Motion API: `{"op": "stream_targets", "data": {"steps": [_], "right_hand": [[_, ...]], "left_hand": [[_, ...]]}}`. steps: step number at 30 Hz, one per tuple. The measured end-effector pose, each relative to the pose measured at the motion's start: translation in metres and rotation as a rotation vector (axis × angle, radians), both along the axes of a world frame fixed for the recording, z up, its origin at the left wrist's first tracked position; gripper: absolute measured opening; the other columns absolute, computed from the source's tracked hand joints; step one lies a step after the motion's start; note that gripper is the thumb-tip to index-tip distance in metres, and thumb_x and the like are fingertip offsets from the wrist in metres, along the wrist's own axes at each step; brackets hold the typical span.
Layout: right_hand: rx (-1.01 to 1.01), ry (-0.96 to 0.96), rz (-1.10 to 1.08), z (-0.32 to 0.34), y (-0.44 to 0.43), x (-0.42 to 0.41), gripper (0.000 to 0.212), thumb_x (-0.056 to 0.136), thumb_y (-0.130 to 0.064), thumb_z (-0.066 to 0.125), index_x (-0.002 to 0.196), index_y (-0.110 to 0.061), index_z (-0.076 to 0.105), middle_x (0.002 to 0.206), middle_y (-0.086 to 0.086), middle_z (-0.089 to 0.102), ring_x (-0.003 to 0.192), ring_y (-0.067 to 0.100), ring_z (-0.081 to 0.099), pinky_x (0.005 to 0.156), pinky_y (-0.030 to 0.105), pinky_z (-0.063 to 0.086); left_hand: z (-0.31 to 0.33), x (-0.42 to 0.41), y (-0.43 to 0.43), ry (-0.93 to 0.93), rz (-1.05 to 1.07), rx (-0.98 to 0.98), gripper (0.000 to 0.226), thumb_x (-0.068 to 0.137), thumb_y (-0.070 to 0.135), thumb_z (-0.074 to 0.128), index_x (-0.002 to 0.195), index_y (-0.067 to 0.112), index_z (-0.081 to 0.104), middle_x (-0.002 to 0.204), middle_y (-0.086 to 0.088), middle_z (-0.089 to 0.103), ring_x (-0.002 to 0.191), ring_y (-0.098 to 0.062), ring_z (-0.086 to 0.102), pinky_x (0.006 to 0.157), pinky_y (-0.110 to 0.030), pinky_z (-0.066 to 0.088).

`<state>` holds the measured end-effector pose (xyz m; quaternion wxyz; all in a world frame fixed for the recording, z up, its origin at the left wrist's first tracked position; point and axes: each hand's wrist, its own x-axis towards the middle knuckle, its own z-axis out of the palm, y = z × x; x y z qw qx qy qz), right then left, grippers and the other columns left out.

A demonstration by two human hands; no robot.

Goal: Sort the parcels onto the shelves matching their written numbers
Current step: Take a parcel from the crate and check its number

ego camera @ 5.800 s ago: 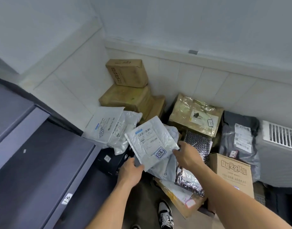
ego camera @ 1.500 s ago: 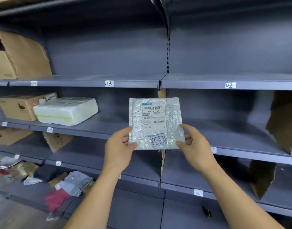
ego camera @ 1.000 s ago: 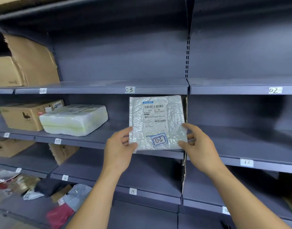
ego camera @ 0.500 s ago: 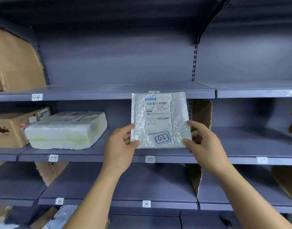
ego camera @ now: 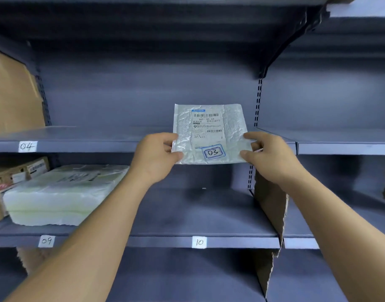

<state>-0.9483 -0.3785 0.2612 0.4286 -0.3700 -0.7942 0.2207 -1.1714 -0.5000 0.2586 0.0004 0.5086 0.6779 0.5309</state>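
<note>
the left hand (ego camera: 156,158) pinches the lower left edge of the silver bubble mailer (ego camera: 209,127), thumb in front and fingers behind. the right hand (ego camera: 267,155) pinches the lower right edge the same way, so the mailer stands upright between them with its handwritten 03 mark (ego camera: 213,152) facing the person. its top half stands above the lip of the upper shelf (ego camera: 89,136), which runs level with both hands. the 04 tag (ego camera: 27,146) sits on that lip well out beyond the left hand, and any tag behind the mailer is hidden. to finish well, i judge the bottom edge should lift clear of the lip first. the top should then tip away so the mailer goes in flat and far enough back not to slide off, short of the slotted upright (ego camera: 257,103) beyond the right hand. the film looks floppy, so both pinches should hold until it rests on the deck. below the hands is the 10 tag (ego camera: 199,242), and below and outward of the left hand lies a white foam-wrapped parcel (ego camera: 61,192). half a second ago the mailer was lower: its top edge only reached this lip and its bottom hung near the deck tagged 10.
</note>
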Motion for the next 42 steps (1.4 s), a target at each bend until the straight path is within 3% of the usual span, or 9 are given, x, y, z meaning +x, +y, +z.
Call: {"op": "stream_targets", "data": {"steps": [5, 11, 16, 18, 26, 34, 37, 40, 42], "right_hand": [[-0.018, -0.040, 0.061, 0.037, 0.049, -0.039, 0.047, 0.092, -0.021, 0.069, 0.137, -0.016, 0.058, 0.075, -0.009, 0.045, 0.068, 0.009, 0.048, 0.063, 0.024, 0.038], [-0.043, -0.281, 0.062, 0.060, 0.096, -0.090, 0.047, 0.092, -0.031, 0.070, 0.134, -0.011, 0.062, 0.132, 0.008, 0.061, 0.124, 0.027, 0.055, 0.096, 0.027, 0.040], [-0.037, -0.478, 0.068, 0.066, 0.112, -0.117, 0.044, 0.096, -0.027, 0.063, 0.126, 0.005, 0.061, 0.132, 0.021, 0.061, 0.123, 0.035, 0.056, 0.105, 0.042, 0.045], [-0.031, -0.556, 0.068, 0.069, 0.114, -0.126, 0.041, 0.099, -0.029, 0.059, 0.125, 0.002, 0.064, 0.129, 0.018, 0.064, 0.121, 0.034, 0.058, 0.105, 0.042, 0.045], [0.037, -0.770, 0.073, 0.075, 0.117, -0.155, 0.034, 0.104, -0.035, 0.048, 0.109, -0.004, 0.062, 0.112, 0.008, 0.057, 0.104, 0.028, 0.055, 0.090, 0.030, 0.043], [0.042, -0.941, 0.075, 0.072, 0.114, -0.176, 0.048, 0.108, -0.039, 0.034, 0.138, -0.009, 0.055, 0.144, 0.009, 0.049, 0.130, 0.029, 0.048, 0.106, 0.034, 0.037], [0.039, -0.943, 0.064, 0.069, 0.121, -0.182, 0.046, 0.108, -0.039, 0.031, 0.136, -0.013, 0.056, 0.144, 0.007, 0.050, 0.130, 0.028, 0.048, 0.109, 0.036, 0.036], [0.016, -0.964, 0.054, 0.068, 0.127, -0.185, 0.047, 0.109, -0.037, 0.026, 0.143, -0.016, 0.051, 0.150, 0.006, 0.045, 0.136, 0.027, 0.043, 0.112, 0.036, 0.032], [0.002, -0.965, 0.051, 0.067, 0.129, -0.187, 0.047, 0.109, -0.037, 0.025, 0.145, -0.018, 0.048, 0.154, 0.005, 0.041, 0.141, 0.026, 0.039, 0.114, 0.035, 0.028]], "left_hand": [[0.040, -0.032, 0.039, 0.132, 0.106, -0.044, 0.042, 0.086, 0.017, 0.075, 0.127, 0.016, 0.066, 0.118, 0.001, 0.068, 0.106, -0.016, 0.065, 0.093, -0.028, 0.049], [0.060, -0.071, 0.084, 0.179, 0.193, -0.186, 0.041, 0.089, 0.019, 0.072, 0.128, 0.015, 0.065, 0.106, 0.002, 0.062, 0.108, -0.020, 0.061, 0.087, -0.025, 0.045], [0.063, -0.099, 0.107, 0.214, 0.240, -0.327, 0.025, 0.088, 0.020, 0.072, 0.113, 0.016, 0.072, 0.103, 0.001, 0.064, 0.093, -0.021, 0.058, 0.078, -0.024, 0.042], [0.064, -0.108, 0.114, 0.244, 0.245, -0.374, 0.012, 0.086, 0.019, 0.073, 0.098, 0.018, 0.072, 0.098, 0.001, 0.063, 0.087, -0.021, 0.055, 0.076, -0.024, 0.042], [0.071, -0.133, 0.132, 0.334, 0.272, -0.487, 0.012, 0.088, 0.016, 0.066, 0.092, 0.011, 0.076, 0.101, -0.007, 0.072, 0.084, -0.025, 0.062, 0.078, -0.034, 0.054], [0.070, -0.149, 0.127, 0.343, 0.201, -0.661, 0.032, 0.097, 0.035, 0.057, 0.082, 0.007, 0.061, 0.071, -0.002, 0.046, 0.066, -0.021, 0.042, 0.059, -0.030, 0.032], [0.070, -0.149, 0.126, 0.369, 0.156, -0.715, 0.036, 0.100, 0.041, 0.052, 0.085, 0.009, 0.058, 0.072, -0.006, 0.047, 0.073, -0.025, 0.048, 0.062, -0.031, 0.033], [0.068, -0.152, 0.129, 0.365, 0.117, -0.744, 0.043, 0.102, 0.042, 0.047, 0.111, 0.002, 0.062, 0.108, -0.012, 0.060, 0.108, -0.034, 0.059, 0.081, -0.033, 0.041], [0.067, -0.154, 0.131, 0.361, 0.103, -0.759, 0.042, 0.104, 0.042, 0.044, 0.112, 0.006, 0.063, 0.118, -0.015, 0.062, 0.108, -0.032, 0.058, 0.085, -0.033, 0.041]]}}
